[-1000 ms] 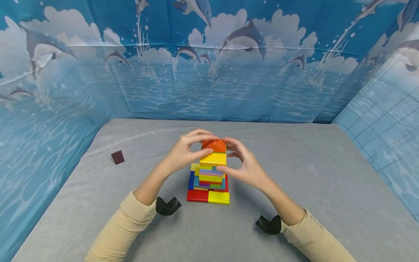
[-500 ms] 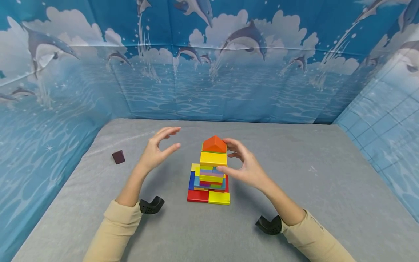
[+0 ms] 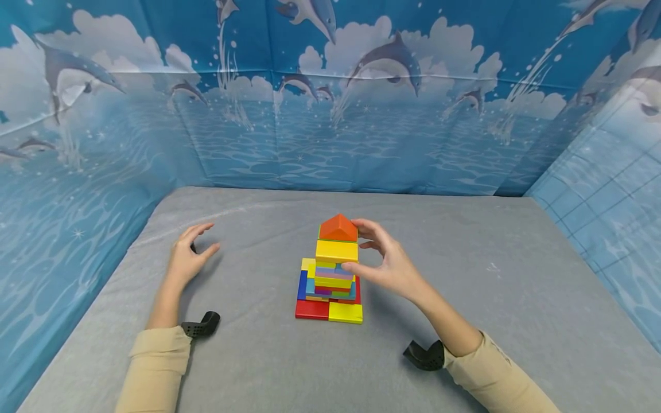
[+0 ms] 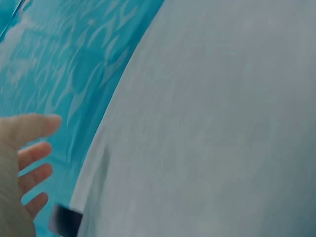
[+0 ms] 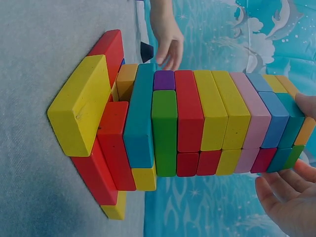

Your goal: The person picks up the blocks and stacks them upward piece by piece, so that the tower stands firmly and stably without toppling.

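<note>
A tower of coloured wooden blocks (image 3: 333, 281) rises from a wider base in the head view, topped by an orange triangular block (image 3: 338, 229). My right hand (image 3: 384, 259) holds the tower's upper part, thumb across its front and curved fingers along its right side. The right wrist view shows that thumb (image 5: 307, 104) and the fingertips (image 5: 270, 190) at the upper blocks. Off to the left, my left hand (image 3: 185, 259) hovers with fingers spread over a dark block (image 4: 65, 220). From the head, that block is nearly all hidden behind the hand.
A grey cloth (image 3: 268, 367) covers the table. Blue dolphin-printed sheeting (image 3: 330, 149) hangs behind it and at both sides. Each wrist carries a black mount (image 3: 424, 355). Red and yellow flat blocks (image 3: 312, 310) form the front of the tower's base.
My left hand has let go of the top of the tower and moved left and toward me, to the dark block. My right hand has stayed at the tower.
</note>
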Tool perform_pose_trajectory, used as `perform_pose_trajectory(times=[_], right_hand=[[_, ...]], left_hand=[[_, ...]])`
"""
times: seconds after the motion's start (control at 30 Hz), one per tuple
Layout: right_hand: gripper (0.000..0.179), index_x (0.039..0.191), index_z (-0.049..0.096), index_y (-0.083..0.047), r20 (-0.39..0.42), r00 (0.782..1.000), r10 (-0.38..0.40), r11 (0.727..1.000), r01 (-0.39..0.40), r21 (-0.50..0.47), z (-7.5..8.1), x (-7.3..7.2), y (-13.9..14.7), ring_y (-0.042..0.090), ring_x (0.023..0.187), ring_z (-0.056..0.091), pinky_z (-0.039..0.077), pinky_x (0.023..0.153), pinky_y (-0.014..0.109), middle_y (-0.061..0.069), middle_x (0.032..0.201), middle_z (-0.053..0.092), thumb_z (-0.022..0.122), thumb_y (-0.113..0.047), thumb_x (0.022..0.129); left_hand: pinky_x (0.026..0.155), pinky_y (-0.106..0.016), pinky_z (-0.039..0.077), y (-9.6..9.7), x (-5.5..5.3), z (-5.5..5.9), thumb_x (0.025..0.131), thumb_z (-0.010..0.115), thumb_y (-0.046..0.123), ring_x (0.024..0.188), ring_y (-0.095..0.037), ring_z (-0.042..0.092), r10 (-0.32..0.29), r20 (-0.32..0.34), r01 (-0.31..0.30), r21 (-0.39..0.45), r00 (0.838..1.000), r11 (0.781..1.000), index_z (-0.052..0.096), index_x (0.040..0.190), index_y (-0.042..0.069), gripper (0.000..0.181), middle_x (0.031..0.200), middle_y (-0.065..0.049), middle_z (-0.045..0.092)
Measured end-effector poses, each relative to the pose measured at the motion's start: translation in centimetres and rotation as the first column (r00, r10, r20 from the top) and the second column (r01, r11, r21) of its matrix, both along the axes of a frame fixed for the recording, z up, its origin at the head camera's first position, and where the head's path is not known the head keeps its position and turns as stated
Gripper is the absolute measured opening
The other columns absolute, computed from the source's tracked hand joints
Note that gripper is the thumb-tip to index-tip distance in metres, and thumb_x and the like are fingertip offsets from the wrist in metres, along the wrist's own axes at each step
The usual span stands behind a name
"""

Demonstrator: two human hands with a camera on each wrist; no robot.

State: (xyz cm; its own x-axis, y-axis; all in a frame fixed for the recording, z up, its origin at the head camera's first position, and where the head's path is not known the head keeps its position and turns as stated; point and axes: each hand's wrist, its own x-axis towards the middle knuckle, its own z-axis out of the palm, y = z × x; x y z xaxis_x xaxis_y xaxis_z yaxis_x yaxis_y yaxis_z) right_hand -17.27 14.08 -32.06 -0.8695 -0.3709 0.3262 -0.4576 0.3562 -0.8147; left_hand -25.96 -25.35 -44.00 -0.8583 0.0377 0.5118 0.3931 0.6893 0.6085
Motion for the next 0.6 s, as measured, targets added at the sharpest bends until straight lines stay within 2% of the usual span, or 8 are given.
perform_pose_trajectory(times=[0.1,0.2,0.3,0.4,0.47,0.5,0.6], right_hand=[[0.065,0.132,0.037,0.001,0.002,1.0,-0.004,1.0,0.004,0.008,0.0,0.0,0.0,0.023,0.113,0.048,0.044,0.091,0.04,0.015,0.127,0.05,0.071,-0.002,0.077],[0.064,0.132,0.037,0.002,0.004,1.0,0.001,1.0,-0.001,0.0,0.1,0.0,0.0,0.024,0.113,0.048,0.043,0.091,0.043,0.015,0.127,0.05,0.07,-0.002,0.077],[0.064,0.132,0.037,0.002,0.004,1.0,0.006,1.0,-0.006,-0.006,0.1,0.0,0.0,0.025,0.113,0.048,0.043,0.092,0.044,0.016,0.126,0.05,0.07,-0.001,0.077],[0.064,0.132,0.037,0.002,0.001,1.0,0.005,1.0,-0.005,-0.001,0.1,0.0,0.0,0.024,0.113,0.048,0.043,0.092,0.042,0.015,0.126,0.05,0.07,-0.001,0.077],[0.064,0.132,0.037,0.002,-0.002,1.0,0.003,1.0,-0.003,0.003,0.1,0.0,0.0,0.023,0.113,0.048,0.044,0.091,0.039,0.015,0.126,0.05,0.07,-0.001,0.077],[0.064,0.132,0.037,0.002,-0.003,1.0,0.002,1.0,-0.002,0.005,0.1,0.0,0.0,0.023,0.113,0.048,0.044,0.091,0.037,0.015,0.126,0.05,0.07,-0.001,0.077],[0.064,0.132,0.037,0.001,-0.006,1.0,0.002,1.0,-0.002,0.006,0.1,0.0,0.0,0.023,0.113,0.048,0.044,0.091,0.036,0.015,0.126,0.051,0.07,-0.001,0.077]], left_hand=[[0.092,-0.055,0.031,-1.3,0.1,-0.6,0.074,0.072,0.002,0.109,-0.042,0.044,0.09,-0.027,-0.09,-0.009,0.996,0.996,0.057,0.118,-0.002,0.047,0.116,-0.024,0.053],[0.093,-0.054,0.028,-1.9,0.3,-0.9,0.074,0.072,0.003,0.109,-0.043,0.041,0.181,-0.017,-0.181,-0.01,0.983,0.983,0.058,0.116,-0.001,0.044,0.117,-0.025,0.051],[0.09,-0.054,0.029,-2.1,0.6,-0.9,0.077,0.07,0.007,0.109,-0.043,0.038,0.27,0.042,-0.27,-0.015,0.962,0.963,0.058,0.114,-0.001,0.04,0.119,-0.025,0.047],[0.089,-0.054,0.033,-2.0,0.8,-0.9,0.079,0.069,0.009,0.108,-0.043,0.039,0.325,0.113,-0.325,-0.018,0.939,0.946,0.058,0.113,-0.004,0.038,0.118,-0.026,0.044],[0.088,-0.053,0.037,-1.9,0.8,-1.0,0.08,0.067,0.007,0.106,-0.043,0.042,0.333,0.139,-0.334,-0.018,0.932,0.942,0.058,0.112,-0.005,0.035,0.116,-0.026,0.043],[0.087,-0.053,0.039,-1.9,0.8,-1.1,0.081,0.066,0.005,0.104,-0.043,0.043,0.32,0.149,-0.322,-0.015,0.935,0.947,0.057,0.112,-0.005,0.034,0.116,-0.026,0.043],[0.084,-0.052,0.041,-2.0,0.6,-1.4,0.08,0.06,-0.002,0.099,-0.041,0.047,0.228,0.15,-0.231,0.001,0.962,0.973,0.058,0.111,-0.005,0.031,0.115,-0.026,0.045]])
